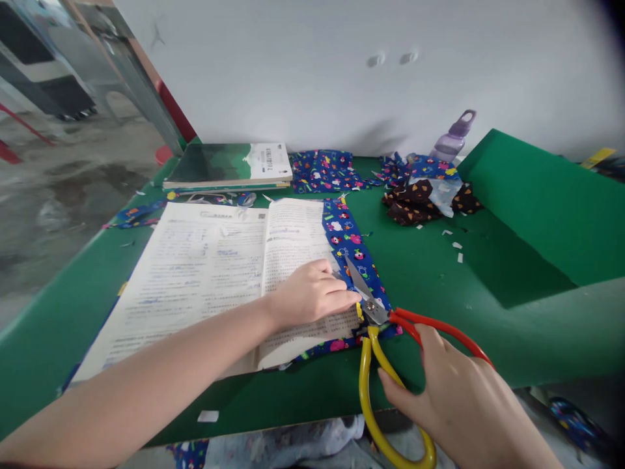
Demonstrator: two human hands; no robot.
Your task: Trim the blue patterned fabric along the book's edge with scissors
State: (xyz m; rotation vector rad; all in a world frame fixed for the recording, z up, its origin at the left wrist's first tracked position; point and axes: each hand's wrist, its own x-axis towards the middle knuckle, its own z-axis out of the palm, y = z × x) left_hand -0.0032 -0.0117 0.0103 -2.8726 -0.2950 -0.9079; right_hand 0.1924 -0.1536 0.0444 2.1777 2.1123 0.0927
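Observation:
An open book (pixel 205 273) lies on the green table, its printed pages facing up. Blue printed fabric (pixel 349 228) shows along the book's right side and under its lower edge. My left hand (pixel 317 293) rests over the right page, fingers closed at the fabric's inner edge; part of the grip is hidden. With my right hand (pixel 449 384) I hold large scissors (pixel 375 312) that have one red and one yellow handle. The handles are spread apart, and the blades lie over the blue fabric just right of my left fingertips.
Stacked books (pixel 229 163) sit at the back left. Behind the open book is a blue fabric piece (pixel 322 170). Brown and blue scraps (pixel 420 195) lie near a purple bottle (pixel 452 140). A raised green panel (pixel 547 202) stands right. Small paper bits (pixel 208 415) dot the table (pixel 430 273).

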